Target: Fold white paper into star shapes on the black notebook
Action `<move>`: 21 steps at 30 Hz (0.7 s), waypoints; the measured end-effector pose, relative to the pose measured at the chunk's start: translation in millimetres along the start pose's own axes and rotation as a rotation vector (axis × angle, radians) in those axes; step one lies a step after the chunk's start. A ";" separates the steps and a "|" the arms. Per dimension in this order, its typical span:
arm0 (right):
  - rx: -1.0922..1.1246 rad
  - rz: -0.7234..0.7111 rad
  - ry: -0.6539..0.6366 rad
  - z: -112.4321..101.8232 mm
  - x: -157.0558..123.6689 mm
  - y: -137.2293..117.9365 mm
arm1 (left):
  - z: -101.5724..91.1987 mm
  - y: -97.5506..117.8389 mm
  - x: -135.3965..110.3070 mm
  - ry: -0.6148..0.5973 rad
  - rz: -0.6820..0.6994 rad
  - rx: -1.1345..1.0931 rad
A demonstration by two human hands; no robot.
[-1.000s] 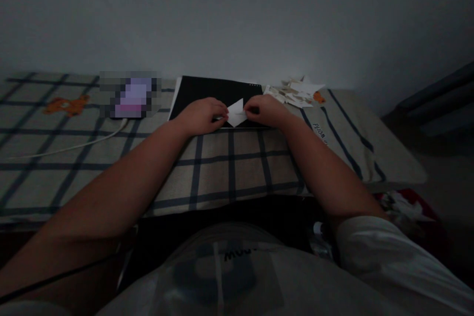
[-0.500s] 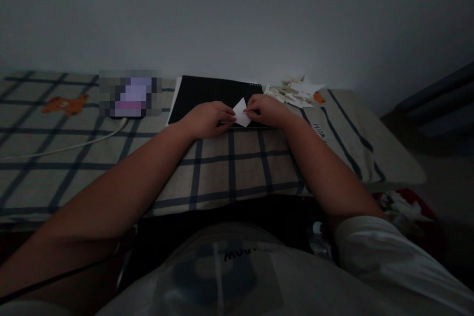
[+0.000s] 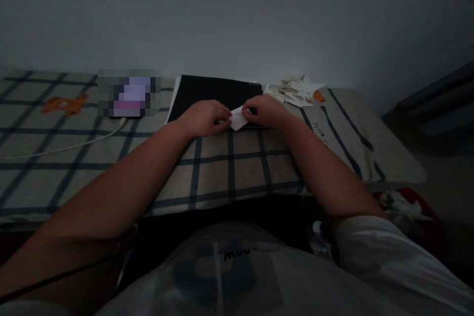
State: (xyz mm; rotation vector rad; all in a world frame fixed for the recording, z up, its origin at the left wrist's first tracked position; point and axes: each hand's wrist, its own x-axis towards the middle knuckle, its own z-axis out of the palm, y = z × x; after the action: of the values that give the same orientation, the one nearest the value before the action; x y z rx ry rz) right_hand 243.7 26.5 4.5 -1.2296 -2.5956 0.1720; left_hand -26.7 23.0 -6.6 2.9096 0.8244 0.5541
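Note:
A small piece of folded white paper [image 3: 238,119] is held between my two hands, over the near edge of a black folder or notebook [image 3: 218,90]. My left hand [image 3: 207,117] pinches the paper's left side between thumb and fingers. At its right side, the fingertips of my right hand [image 3: 264,110] are closed on the upper edge. The fine creases are too dim and small to make out.
Checked cloth [image 3: 215,175] covers the table, which meets a grey wall. White paper pieces [image 3: 292,93] lie right of the folder. To the left are a blurred-out phone [image 3: 131,98], its white cable [image 3: 85,143] and an orange shape [image 3: 64,104]. A red bin [image 3: 407,207] stands below right.
The paper has turned and tilted: its upper point no longer stands up between my hands. My right hand has shifted slightly left along it.

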 end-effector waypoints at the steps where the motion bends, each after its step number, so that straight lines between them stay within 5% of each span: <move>1: 0.011 0.004 0.005 -0.6 -0.7 -1.2 | -1.4 0.5 -0.3 -0.001 0.003 0.000; 21: 0.127 0.048 0.000 -0.4 -0.7 -16.6 | 0.4 -6.6 0.4 -0.009 -0.013 -0.028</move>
State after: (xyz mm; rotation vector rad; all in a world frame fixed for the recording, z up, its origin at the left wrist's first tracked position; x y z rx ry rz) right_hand 231.9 15.5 8.4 -1.2471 -2.5134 0.3412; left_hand -29.5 28.9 -7.9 2.8771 0.8278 0.5465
